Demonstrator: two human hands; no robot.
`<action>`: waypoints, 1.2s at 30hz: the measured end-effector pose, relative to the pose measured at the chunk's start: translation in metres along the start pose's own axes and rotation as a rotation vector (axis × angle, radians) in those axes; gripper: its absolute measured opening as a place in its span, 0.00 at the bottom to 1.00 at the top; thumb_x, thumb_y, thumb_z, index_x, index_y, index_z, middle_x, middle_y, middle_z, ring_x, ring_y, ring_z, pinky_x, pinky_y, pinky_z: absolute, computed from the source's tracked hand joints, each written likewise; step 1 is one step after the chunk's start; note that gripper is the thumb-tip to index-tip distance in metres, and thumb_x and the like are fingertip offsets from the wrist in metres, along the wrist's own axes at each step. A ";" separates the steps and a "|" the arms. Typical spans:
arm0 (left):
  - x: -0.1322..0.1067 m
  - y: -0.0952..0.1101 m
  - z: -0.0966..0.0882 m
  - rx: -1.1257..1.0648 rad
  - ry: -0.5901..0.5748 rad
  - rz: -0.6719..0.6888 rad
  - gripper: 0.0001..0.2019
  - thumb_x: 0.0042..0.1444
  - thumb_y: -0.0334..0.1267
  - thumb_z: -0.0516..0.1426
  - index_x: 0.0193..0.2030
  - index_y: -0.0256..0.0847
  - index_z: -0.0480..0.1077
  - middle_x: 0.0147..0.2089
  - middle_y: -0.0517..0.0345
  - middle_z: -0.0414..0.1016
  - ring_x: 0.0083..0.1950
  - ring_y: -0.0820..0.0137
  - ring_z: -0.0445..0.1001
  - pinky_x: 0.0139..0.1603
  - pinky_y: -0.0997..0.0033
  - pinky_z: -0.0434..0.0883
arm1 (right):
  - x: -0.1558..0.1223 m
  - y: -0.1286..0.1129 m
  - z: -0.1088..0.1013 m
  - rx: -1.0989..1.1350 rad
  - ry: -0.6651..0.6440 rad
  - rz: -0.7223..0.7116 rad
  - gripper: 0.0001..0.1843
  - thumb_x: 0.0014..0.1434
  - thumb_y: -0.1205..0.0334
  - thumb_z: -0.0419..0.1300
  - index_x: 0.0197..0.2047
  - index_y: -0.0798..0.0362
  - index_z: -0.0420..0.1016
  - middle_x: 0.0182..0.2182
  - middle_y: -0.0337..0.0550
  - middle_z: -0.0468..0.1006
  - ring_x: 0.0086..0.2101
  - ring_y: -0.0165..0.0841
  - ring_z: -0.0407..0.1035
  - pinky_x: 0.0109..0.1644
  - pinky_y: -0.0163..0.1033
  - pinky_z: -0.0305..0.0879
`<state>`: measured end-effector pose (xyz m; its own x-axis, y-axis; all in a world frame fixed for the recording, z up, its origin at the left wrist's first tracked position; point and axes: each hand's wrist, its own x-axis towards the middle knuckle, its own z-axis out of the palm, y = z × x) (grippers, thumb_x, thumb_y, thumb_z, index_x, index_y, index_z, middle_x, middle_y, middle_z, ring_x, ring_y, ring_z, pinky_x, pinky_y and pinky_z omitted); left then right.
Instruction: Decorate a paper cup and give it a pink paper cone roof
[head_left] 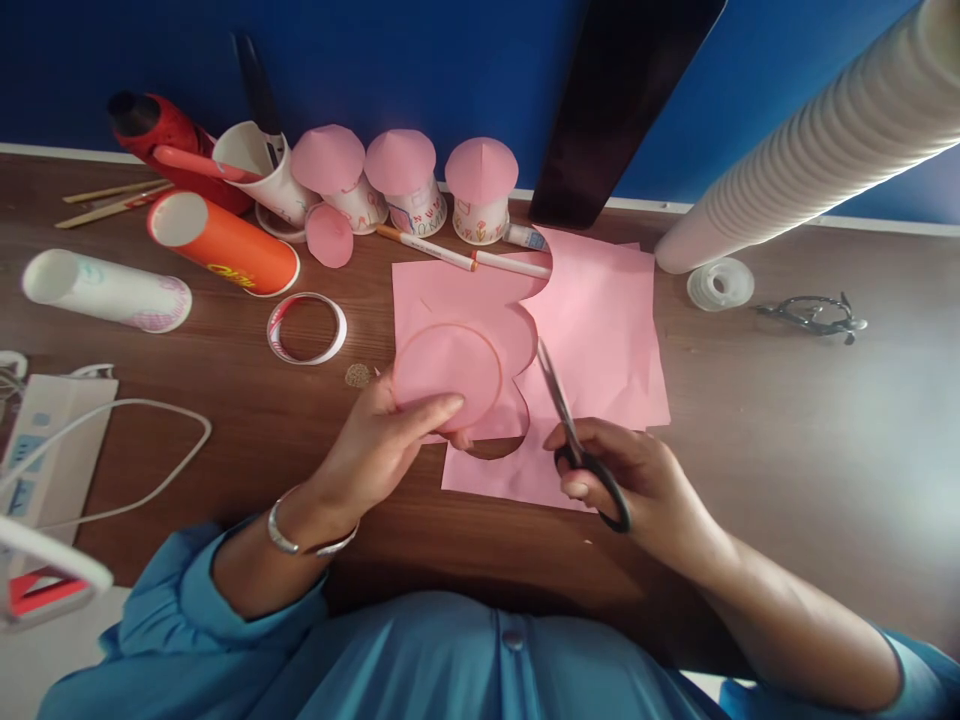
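My left hand [382, 440] pinches a pink paper sheet [450, 375] marked with a round outline, thumb on top of the circle. My right hand [630, 475] grips black-handled scissors [577, 440], blades slightly apart and pointing up toward the edge of the held paper. Under both lies a stack of pink paper sheets [600, 330] with rounded pieces cut out of it.
Three paper cups with pink cone tops [405, 185] stand at the back beside a white cup [259, 170] and a red glue gun [161, 130]. An orange tube [221, 245], a white tube [105, 290], a tape ring [306, 328], markers [465, 257], a tall cup stack [817, 140] and spectacles [814, 315] lie around.
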<state>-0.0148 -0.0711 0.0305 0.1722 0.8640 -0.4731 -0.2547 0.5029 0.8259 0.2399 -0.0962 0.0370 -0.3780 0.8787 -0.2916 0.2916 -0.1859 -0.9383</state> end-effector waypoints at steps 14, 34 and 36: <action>0.005 0.019 -0.016 0.138 0.146 0.176 0.08 0.54 0.39 0.70 0.27 0.39 0.82 0.26 0.58 0.81 0.29 0.72 0.80 0.35 0.74 0.79 | -0.006 0.012 -0.050 -0.971 0.724 -0.103 0.22 0.66 0.40 0.59 0.51 0.49 0.76 0.41 0.48 0.84 0.29 0.39 0.74 0.36 0.46 0.68; 0.054 0.017 0.037 0.179 -0.002 0.194 0.16 0.50 0.43 0.72 0.43 0.36 0.80 0.40 0.53 0.85 0.41 0.65 0.81 0.44 0.69 0.76 | 0.086 -0.011 -0.008 0.388 0.275 -0.143 0.26 0.50 0.47 0.75 0.45 0.49 0.72 0.27 0.30 0.72 0.26 0.25 0.64 0.30 0.34 0.61; 0.055 0.015 0.035 0.158 -0.031 0.176 0.16 0.51 0.43 0.72 0.44 0.38 0.81 0.43 0.53 0.86 0.44 0.64 0.81 0.46 0.69 0.76 | 0.088 -0.008 -0.007 0.380 0.270 -0.136 0.24 0.51 0.47 0.74 0.43 0.49 0.71 0.25 0.28 0.69 0.24 0.24 0.62 0.28 0.33 0.59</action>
<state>0.0244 -0.0168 0.0274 0.1683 0.9358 -0.3097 -0.1318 0.3327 0.9338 0.2107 -0.0142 0.0207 -0.1340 0.9795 -0.1504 -0.1047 -0.1649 -0.9807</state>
